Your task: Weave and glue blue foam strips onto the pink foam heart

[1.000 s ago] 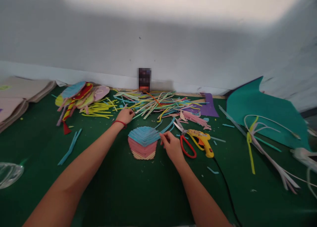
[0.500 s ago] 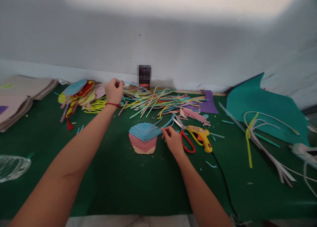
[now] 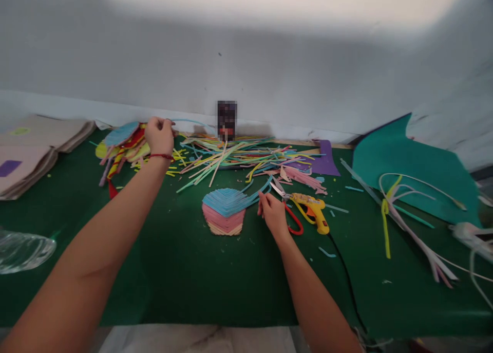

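Fingers of the left hand (image 3: 159, 135) are clenched on a thin blue strip (image 3: 188, 120) that arches above the pile of coloured strips (image 3: 239, 155) at the back of the green surface (image 3: 192, 281). The right hand (image 3: 272, 212) pinches the loose blue tail (image 3: 252, 198) of the striped leaf-shaped piece (image 3: 225, 211), which lies flat near the scissors (image 3: 292, 222) and glue gun (image 3: 313, 211).
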